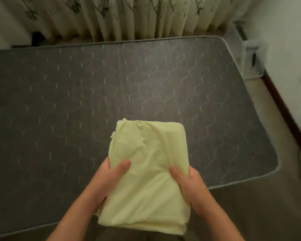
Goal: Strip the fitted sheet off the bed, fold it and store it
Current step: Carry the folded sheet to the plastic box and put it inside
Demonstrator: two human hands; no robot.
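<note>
- The folded fitted sheet (149, 173), pale yellow, is at 6 o'clock, held over the near edge of the bare grey mattress (76, 101).
- The left hand (104, 180) and right hand (189, 185) clamp its sides, thumbs on top, fingers underneath.
- Risk: a loose bunched corner at the bundle's 11 o'clock could slip out and unravel the folds while it is carried.
- No storage place is visible; the fingers under the sheet are hidden; the clutter at 2 o'clock is blurred.

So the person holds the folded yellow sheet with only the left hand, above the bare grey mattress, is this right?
Not quite: the head view shows both hands holding it. The left hand and the right hand grip the folded yellow sheet from either side, above the bare grey mattress.
</note>
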